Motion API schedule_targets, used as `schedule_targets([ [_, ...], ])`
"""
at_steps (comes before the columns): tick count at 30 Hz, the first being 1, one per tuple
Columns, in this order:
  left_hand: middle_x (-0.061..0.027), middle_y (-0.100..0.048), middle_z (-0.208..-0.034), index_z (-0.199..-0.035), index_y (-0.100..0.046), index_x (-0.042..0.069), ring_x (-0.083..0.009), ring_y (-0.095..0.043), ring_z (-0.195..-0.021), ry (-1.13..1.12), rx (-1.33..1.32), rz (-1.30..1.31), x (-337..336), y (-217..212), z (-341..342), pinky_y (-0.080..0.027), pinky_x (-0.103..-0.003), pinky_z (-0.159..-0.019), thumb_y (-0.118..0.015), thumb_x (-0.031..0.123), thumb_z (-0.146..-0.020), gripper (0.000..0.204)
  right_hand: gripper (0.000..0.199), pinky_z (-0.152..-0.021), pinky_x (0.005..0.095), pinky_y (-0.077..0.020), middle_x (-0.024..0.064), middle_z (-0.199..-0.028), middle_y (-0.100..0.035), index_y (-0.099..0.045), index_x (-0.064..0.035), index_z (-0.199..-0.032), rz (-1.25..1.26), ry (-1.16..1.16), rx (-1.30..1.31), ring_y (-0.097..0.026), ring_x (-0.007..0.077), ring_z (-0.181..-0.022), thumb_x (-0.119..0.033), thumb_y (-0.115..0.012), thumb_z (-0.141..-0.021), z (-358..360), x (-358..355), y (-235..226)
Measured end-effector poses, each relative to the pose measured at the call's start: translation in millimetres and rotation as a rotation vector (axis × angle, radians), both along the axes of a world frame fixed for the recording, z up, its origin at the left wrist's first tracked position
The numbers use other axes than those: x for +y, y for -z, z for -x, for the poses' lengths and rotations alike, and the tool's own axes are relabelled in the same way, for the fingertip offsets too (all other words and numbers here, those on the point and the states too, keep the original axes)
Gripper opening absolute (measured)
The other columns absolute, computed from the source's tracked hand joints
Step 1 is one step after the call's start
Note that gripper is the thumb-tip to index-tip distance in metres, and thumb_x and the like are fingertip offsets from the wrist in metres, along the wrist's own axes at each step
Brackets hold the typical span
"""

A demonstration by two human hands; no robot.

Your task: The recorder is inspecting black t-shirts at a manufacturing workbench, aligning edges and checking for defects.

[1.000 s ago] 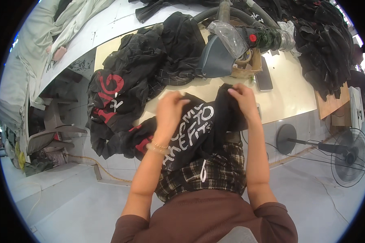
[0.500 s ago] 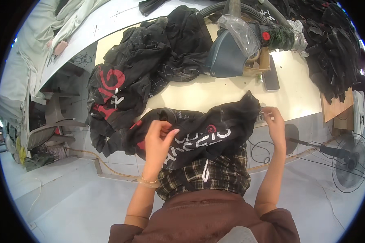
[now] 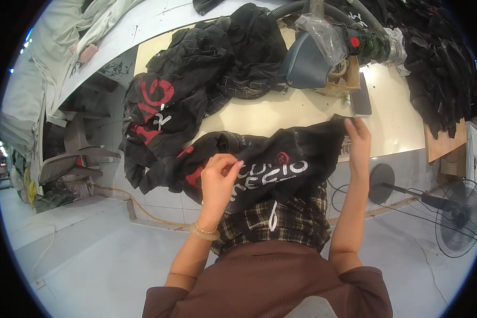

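Black garment (image 3: 311, 144) could sag at 2 o'clock if right hand (image 3: 359, 132) fingers, pinching its corner, slip; left hand (image 3: 218, 175) fingers' grip: can't tell.

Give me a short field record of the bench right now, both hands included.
left hand: over the black garment, thumb and forefinger close together; grip unclear
right hand: at the garment's right-hand corner; grip unclear
garment print: white lettering, red marks
table: pale yellow top
on table, left: dark clothes pile
on table, beyond garment: blue-grey machine, dark phone-like slab
far right: fan
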State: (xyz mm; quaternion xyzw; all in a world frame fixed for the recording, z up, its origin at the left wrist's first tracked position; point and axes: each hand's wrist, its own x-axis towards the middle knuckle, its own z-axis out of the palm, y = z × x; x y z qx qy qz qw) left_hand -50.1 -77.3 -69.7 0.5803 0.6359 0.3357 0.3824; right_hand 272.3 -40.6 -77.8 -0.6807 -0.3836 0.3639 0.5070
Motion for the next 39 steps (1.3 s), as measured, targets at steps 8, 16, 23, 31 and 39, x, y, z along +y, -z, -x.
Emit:
schedule_targets([
  [8, 0.0054, -0.047, -0.083, -0.081, -0.045, 0.007, -0.0023, -0.042, -0.072, 0.11, -0.848, 0.204, 1.3, -5.2, 2.1, -0.035, -0.018, -0.064, -0.059, -0.002, -0.085, 0.017, 0.014, -0.075, 0.0258, -0.0452, 0.0019, -0.086, -0.064, -0.058, -0.0005, -0.097, -0.017, -0.004, -0.087, -0.056, 0.0114, -0.076, -0.013, -0.06, -0.093, -45.1, -28.2, -2.1],
  [16, 0.0061, -0.044, -0.077, -0.082, -0.046, 0.007, -0.0018, -0.041, -0.072, 0.212, -0.966, 0.28, 1.0, -12.1, -16.2, -0.032, -0.019, -0.063, -0.061, 0.001, -0.084, 0.016, 0.008, -0.073, 0.0311, -0.0456, 0.0082, -0.094, -0.057, -0.059, -0.002, -0.093, -0.026, 0.062, -0.472, -0.055, 0.0198, -0.082, -0.007, -0.062, -0.087, 38.1, -34.2, -41.9],
  [23, 0.0055, -0.047, -0.078, -0.082, -0.046, 0.007, -0.0014, -0.041, -0.07, 0.172, -0.939, 0.236, 6.3, -15.1, -25.9, -0.033, -0.018, -0.062, -0.06, 0.002, -0.085, 0.015, 0.032, -0.074, 0.0316, -0.0448, 0.0069, -0.096, -0.056, -0.067, -0.0069, -0.101, -0.465, -0.482, -0.467, -0.051, 0.0226, -0.09, -0.011, -0.077, -0.071, 108.6, -28.0, -66.0],
  [31, 0.0029, -0.051, -0.079, -0.095, -0.045, 0.005, -0.0009, -0.042, -0.069, 0.195, -0.816, 0.224, 22.2, -41.4, -35.0, -0.031, -0.016, -0.06, -0.055, -0.005, -0.086, 0.017, 0.016, -0.068, 0.0325, -0.0445, 0.0052, -0.081, -0.059, -0.062, -0.0012, -0.085, -0.563, -0.456, -0.405, -0.055, 0.025, -0.077, -0.002, -0.072, -0.074, 121.1, -6.2, -50.9],
  [39, -0.0063, -0.066, -0.088, -0.113, -0.06, 0.0, -0.0094, -0.06, -0.074, 0.212, -0.439, 0.027, 51.7, -53.3, -50.5, -0.047, -0.021, -0.067, -0.067, -0.002, -0.082, 0.032, 0.008, -0.061, 0.0253, -0.0449, 0.0068, -0.076, -0.06, -0.058, 0.0011, -0.082, -0.473, -0.306, -0.178, -0.056, 0.0141, -0.065, 0.001, -0.066, -0.084, 123.2, 13.9, -61.2],
])
